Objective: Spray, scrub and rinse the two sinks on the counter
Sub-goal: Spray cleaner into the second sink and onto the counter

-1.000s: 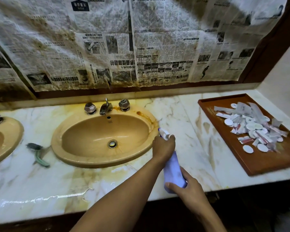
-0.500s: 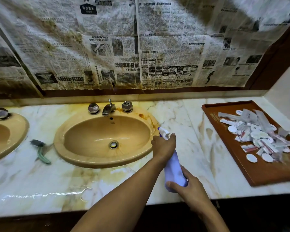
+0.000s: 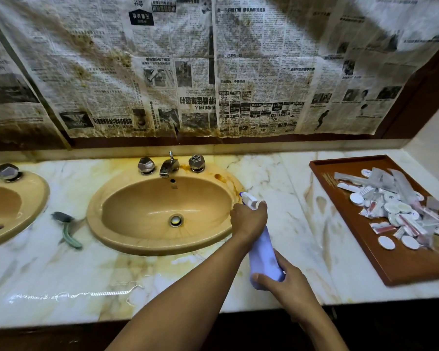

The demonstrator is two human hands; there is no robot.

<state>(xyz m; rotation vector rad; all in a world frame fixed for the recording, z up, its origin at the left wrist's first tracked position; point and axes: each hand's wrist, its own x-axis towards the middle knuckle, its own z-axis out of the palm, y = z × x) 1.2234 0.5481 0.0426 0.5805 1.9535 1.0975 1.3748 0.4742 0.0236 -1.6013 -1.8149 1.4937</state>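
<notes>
A yellow oval sink [image 3: 127,239] sits in the marble counter [image 3: 284,178], with a metal faucet [image 3: 168,167] and two knobs behind it. A second yellow sink [image 3: 33,198] shows partly at the left edge. Both my hands hold a pale purple spray bottle [image 3: 264,254] tilted over the counter just right of the middle sink. My left hand [image 3: 250,217] grips its white trigger head, whose nozzle points toward the sink. My right hand [image 3: 284,279] cups the bottle's base.
A green-handled scrub brush [image 3: 67,230] lies on the counter between the two sinks. A brown tray [image 3: 380,259] with several small toiletry packets rests at the right. Stained newspaper [image 3: 213,67] covers the wall behind. Water glistens near the counter's front edge.
The view has tilted and shifted slightly, so the sinks and tray sit lower in the frame. Both hands keep the same hold on the spray bottle.
</notes>
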